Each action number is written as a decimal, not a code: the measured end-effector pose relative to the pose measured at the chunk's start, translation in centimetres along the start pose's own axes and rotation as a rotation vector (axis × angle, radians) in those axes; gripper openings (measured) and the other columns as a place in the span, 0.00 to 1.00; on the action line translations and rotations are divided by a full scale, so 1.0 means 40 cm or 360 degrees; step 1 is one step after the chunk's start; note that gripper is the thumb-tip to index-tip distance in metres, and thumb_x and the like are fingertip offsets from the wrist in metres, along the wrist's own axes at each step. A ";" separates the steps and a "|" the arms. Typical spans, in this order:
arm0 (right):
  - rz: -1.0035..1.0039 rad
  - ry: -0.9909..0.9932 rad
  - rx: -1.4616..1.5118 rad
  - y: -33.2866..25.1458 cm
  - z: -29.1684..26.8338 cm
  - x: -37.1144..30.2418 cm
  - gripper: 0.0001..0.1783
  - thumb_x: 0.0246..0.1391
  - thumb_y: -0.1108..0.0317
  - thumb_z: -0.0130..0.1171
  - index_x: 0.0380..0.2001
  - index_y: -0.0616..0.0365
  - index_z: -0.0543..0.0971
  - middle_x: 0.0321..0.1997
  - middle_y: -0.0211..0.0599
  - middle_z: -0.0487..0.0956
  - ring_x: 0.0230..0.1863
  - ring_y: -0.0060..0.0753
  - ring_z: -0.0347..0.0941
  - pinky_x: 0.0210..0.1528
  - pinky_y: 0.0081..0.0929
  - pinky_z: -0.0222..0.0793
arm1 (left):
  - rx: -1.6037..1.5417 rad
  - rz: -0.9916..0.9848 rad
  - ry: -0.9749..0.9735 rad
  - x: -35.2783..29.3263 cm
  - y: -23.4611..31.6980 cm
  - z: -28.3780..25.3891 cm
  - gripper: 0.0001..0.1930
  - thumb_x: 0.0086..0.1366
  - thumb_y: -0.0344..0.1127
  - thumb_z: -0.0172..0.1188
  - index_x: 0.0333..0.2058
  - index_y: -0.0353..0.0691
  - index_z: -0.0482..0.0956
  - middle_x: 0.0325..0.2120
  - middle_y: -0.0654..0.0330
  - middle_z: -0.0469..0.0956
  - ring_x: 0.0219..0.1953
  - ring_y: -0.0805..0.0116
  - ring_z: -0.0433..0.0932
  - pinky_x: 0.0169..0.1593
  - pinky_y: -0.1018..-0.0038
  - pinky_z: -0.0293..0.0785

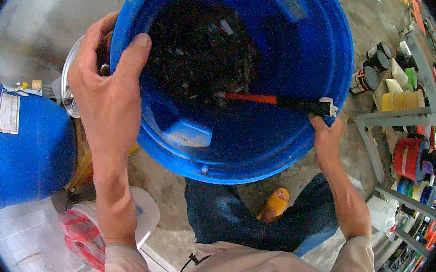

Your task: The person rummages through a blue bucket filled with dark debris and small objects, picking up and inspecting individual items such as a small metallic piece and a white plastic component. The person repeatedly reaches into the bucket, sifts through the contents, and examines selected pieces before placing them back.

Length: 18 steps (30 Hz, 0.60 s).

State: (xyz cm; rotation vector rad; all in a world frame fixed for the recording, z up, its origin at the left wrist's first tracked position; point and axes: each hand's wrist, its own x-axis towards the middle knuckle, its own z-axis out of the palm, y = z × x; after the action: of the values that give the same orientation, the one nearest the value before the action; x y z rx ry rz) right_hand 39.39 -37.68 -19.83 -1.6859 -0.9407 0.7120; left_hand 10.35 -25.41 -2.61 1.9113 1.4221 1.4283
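A large blue plastic barrel (302,143) is tipped in front of me with its mouth toward me. Dark, mixed scrap (199,48) lies inside, too shadowed to make out piece by piece. My left hand (107,73) grips the rim at the left, thumb over the edge. At the lower right, my right hand (327,136) is closed around the rim, its fingers hidden behind the wall. Next to its thumb rests the black end of a red-and-black tool handle (251,97), with a whitish tip. The handle's other end meets the scrap, so the tool's kind cannot be told.
Another blue barrel (30,149) lies at the left, near a white tiled surface (34,248) and a red-and-white plastic bag (80,233). On the right, a grey metal rack (405,117) holds colourful spools (412,159). Several cans (365,80) stand beside it.
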 end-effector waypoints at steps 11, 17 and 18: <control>0.0052 -0.0030 -0.0097 0.001 0.014 -0.041 0.14 0.46 0.77 0.56 0.40 0.60 0.76 0.37 0.32 0.79 0.37 0.31 0.74 0.44 0.29 0.69 | 0.0330 0.0081 -0.0463 0.084 0.018 -0.043 0.20 0.59 0.38 0.63 0.48 0.35 0.76 0.38 0.59 0.80 0.41 0.71 0.77 0.50 0.77 0.69; 0.0029 -0.0016 -0.0078 0.006 0.007 -0.053 0.15 0.45 0.75 0.59 0.40 0.60 0.76 0.39 0.34 0.80 0.39 0.32 0.75 0.45 0.31 0.70 | 0.0440 0.0057 -0.0367 0.042 0.160 0.025 0.24 0.56 0.37 0.63 0.50 0.33 0.74 0.39 0.52 0.78 0.41 0.66 0.76 0.49 0.70 0.71; 0.0032 -0.0003 -0.0064 0.013 0.006 -0.052 0.16 0.45 0.75 0.60 0.41 0.60 0.76 0.39 0.34 0.80 0.39 0.32 0.75 0.45 0.31 0.70 | 0.0355 0.0019 -0.0390 0.048 0.153 0.020 0.23 0.56 0.37 0.63 0.49 0.33 0.74 0.38 0.53 0.78 0.40 0.66 0.76 0.48 0.71 0.71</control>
State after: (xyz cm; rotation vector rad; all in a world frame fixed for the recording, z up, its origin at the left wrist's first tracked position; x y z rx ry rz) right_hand 38.25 -39.44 -20.36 -1.7324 -0.9466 0.7121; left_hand 14.05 -26.16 2.63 2.1474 1.5029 1.0315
